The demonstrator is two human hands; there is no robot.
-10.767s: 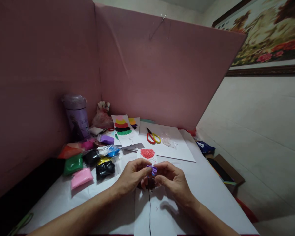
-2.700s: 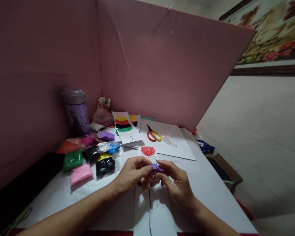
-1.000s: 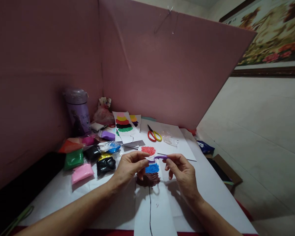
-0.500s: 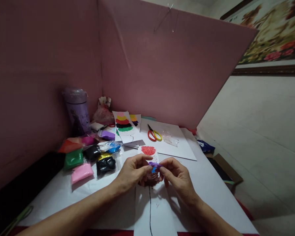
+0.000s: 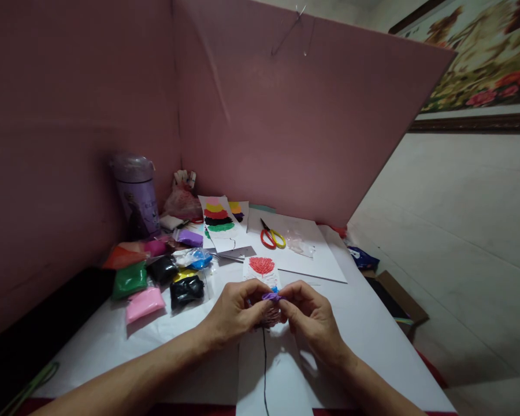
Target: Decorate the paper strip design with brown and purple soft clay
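Note:
A small piece of purple modelling clay [image 5: 272, 296] is pinched between the fingertips of my left hand [image 5: 242, 303] and my right hand [image 5: 309, 309]. Both hands are closed on it, just above a white paper strip [image 5: 273, 370]. On that paper lie a textured red clay patch [image 5: 261, 265], white ridged clay under it, a bit of blue clay [image 5: 275, 289] and a brown clay patch [image 5: 272, 316], partly hidden by my fingers. A thin black line [image 5: 265, 364] runs from the brown patch toward me.
Bags of coloured clay, including green [image 5: 130, 281], pink [image 5: 145, 305] and black [image 5: 186, 292], lie at the left. Scissors [image 5: 272, 236] with red and yellow handles rest on a white board [image 5: 316, 231]. Behind stand a purple tumbler [image 5: 136, 196] and a paper with colour bands [image 5: 219, 222].
Both hands have come slightly nearer to me with the purple clay, which looks more bunched. The blue clay now shows beyond it rather than beneath it.

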